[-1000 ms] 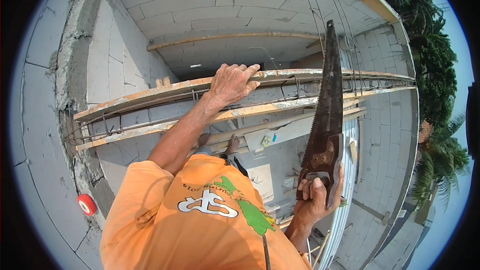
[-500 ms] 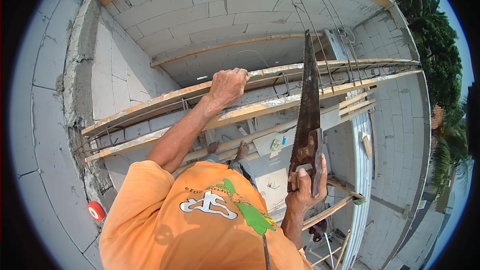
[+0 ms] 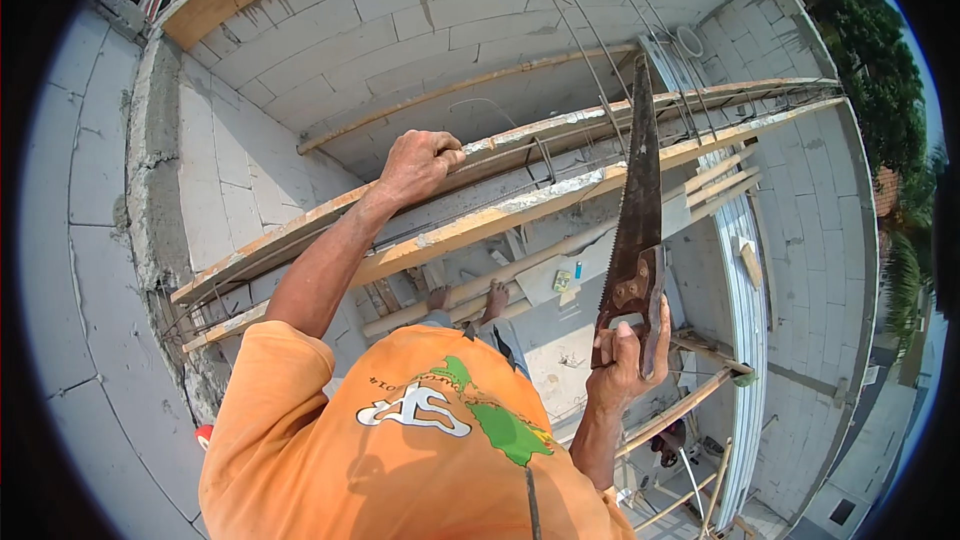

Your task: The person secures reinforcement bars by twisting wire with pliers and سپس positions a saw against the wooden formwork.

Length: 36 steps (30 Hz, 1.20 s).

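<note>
A hand saw (image 3: 640,190) with a dark rusty blade and a worn wooden handle is in my right hand (image 3: 628,365). The fingers wrap round the handle, and the blade points up and away, its teeth facing left. Its tip overlaps the upright steel bars (image 3: 600,70) in the picture; whether it touches them I cannot tell. My left hand (image 3: 420,162) is closed over the upper edge of the far formwork board (image 3: 530,135). Alongside runs the near board (image 3: 540,200), with a steel reinforcement cage (image 3: 543,160) in the gap between the two.
Far below, bamboo poles (image 3: 490,280) and a pale sheet (image 3: 550,285) lie beneath my bare feet. Long metal sections (image 3: 745,340) stretch down the right side. Grey block walls (image 3: 340,30) surround the area, with a rough concrete column (image 3: 155,160) at left. Another person (image 3: 668,442) is low down at right.
The view has shifted and tilted slightly. The saw has moved a little to the right against the upright bars. My left hand keeps its hold on the far board.
</note>
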Each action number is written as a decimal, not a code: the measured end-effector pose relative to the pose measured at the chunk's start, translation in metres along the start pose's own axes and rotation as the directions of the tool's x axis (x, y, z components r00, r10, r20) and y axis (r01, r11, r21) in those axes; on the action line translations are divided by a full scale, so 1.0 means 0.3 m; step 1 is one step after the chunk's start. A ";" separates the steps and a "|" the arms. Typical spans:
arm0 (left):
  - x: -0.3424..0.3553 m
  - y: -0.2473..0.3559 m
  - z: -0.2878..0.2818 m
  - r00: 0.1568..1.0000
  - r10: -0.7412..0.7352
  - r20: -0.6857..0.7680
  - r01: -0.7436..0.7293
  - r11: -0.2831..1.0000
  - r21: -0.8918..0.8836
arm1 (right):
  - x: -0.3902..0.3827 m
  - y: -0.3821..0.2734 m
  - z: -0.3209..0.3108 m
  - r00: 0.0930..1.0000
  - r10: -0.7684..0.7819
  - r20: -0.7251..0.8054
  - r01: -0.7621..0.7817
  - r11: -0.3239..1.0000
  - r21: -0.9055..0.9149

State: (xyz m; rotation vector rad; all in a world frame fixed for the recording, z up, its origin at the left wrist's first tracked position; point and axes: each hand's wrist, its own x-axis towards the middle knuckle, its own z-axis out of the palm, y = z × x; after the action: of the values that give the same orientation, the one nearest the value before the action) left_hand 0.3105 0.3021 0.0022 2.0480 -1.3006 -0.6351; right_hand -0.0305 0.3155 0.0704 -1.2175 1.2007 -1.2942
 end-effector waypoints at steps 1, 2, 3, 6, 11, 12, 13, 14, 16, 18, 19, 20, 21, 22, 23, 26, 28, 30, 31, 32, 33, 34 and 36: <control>0.000 0.011 0.007 1.000 0.012 -0.005 -0.012 0.999 0.046 | -0.002 -0.004 -0.001 1.000 0.007 0.002 -0.007 1.000 0.009; -0.002 0.015 0.009 1.000 0.024 -0.010 -0.023 0.995 0.093 | -0.004 -0.006 -0.007 1.000 0.023 -0.008 -0.023 1.000 0.012; -0.002 0.011 0.012 1.000 0.024 -0.012 -0.022 0.995 0.101 | -0.005 -0.006 -0.015 0.999 0.036 -0.020 -0.036 0.999 0.013; -0.004 0.008 -0.006 0.996 0.085 -0.008 -0.085 0.996 0.006 | -0.020 0.007 -0.031 0.999 0.032 -0.044 -0.032 0.999 0.011; 0.001 0.017 0.013 0.995 0.068 -0.070 -0.060 0.993 0.101 | -0.027 0.032 -0.039 0.997 0.061 -0.038 -0.061 0.998 0.019; 0.001 -0.008 0.039 0.988 0.110 -0.108 -0.096 0.987 0.130 | -0.030 0.033 -0.037 0.997 0.068 -0.045 -0.067 0.998 0.016; 0.004 -0.023 0.057 0.977 0.153 -0.146 -0.129 0.979 0.160 | -0.025 0.034 -0.034 0.998 0.057 -0.039 -0.056 0.998 0.024; 0.000 -0.022 0.064 0.975 0.158 -0.153 -0.133 0.978 0.162 | -0.027 0.034 -0.035 0.997 0.065 -0.035 -0.064 0.998 0.022; -0.005 -0.017 0.074 0.962 0.193 -0.193 -0.157 0.970 0.187 | -0.023 0.045 -0.050 0.998 0.061 -0.002 -0.061 0.998 0.025; -0.004 -0.016 0.072 0.955 0.215 -0.205 -0.176 0.965 0.194 | -0.020 0.038 -0.053 0.998 0.063 -0.005 -0.063 0.998 0.024; -0.005 -0.017 0.073 0.950 0.233 -0.208 -0.192 0.962 0.196 | -0.020 0.036 -0.056 0.997 0.071 -0.012 -0.071 0.997 0.016; -0.002 -0.021 0.075 0.948 0.233 -0.217 -0.189 0.960 0.204 | -0.018 0.039 -0.056 0.998 0.069 -0.003 -0.069 0.997 0.025; 0.003 -0.023 0.084 0.952 0.222 -0.209 -0.176 0.960 0.218 | -0.015 0.044 -0.060 0.999 0.033 -0.009 -0.033 0.999 0.024; 0.004 -0.021 0.085 0.957 0.211 -0.201 -0.163 0.959 0.232 | -0.014 0.047 -0.063 1.000 -0.002 -0.015 0.002 1.000 0.023; 0.006 -0.012 0.083 0.956 0.208 -0.205 -0.158 0.959 0.237 | -0.010 0.048 -0.071 1.000 -0.001 -0.009 0.001 1.000 0.028; 0.024 0.010 0.058 0.975 0.145 -0.170 -0.106 0.970 0.219 | 0.003 0.048 -0.089 0.998 0.028 -0.052 -0.025 0.998 0.055; 0.036 0.029 0.028 0.997 -0.058 -0.055 0.064 0.992 0.113 | 0.010 0.038 -0.094 0.996 0.049 -0.078 -0.043 0.996 0.079; 0.040 0.056 -0.021 0.994 -0.112 0.015 0.111 0.992 0.066 | 0.002 0.026 -0.104 0.987 0.072 -0.140 -0.056 0.991 0.119; 0.037 0.055 -0.037 0.985 -0.158 0.070 0.157 0.987 0.020 | -0.006 0.030 -0.121 0.985 0.085 -0.149 -0.069 0.991 0.113; 0.040 0.032 -0.042 0.989 -0.106 0.100 0.112 0.992 -0.065 | 0.003 0.042 -0.127 0.986 0.076 -0.148 -0.056 0.989 0.137; 0.037 0.018 -0.043 0.989 -0.109 0.103 0.116 0.992 -0.058 | 0.007 0.050 -0.130 0.987 0.066 -0.148 -0.042 0.986 0.162; 0.033 0.011 -0.045 0.989 -0.100 0.109 0.110 0.990 -0.084 | 0.006 0.053 -0.128 0.987 0.075 -0.143 -0.055 0.988 0.143; 0.034 -0.003 -0.031 0.989 -0.096 0.116 0.109 0.988 -0.112 | 0.003 0.056 -0.122 0.985 0.094 -0.146 -0.078 0.990 0.115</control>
State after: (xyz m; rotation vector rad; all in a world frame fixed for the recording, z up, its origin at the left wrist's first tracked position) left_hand 0.3214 0.2952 0.0071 2.0172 -1.1946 -0.8617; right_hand -0.0668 0.3152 0.0529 -0.9930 1.2585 -1.3883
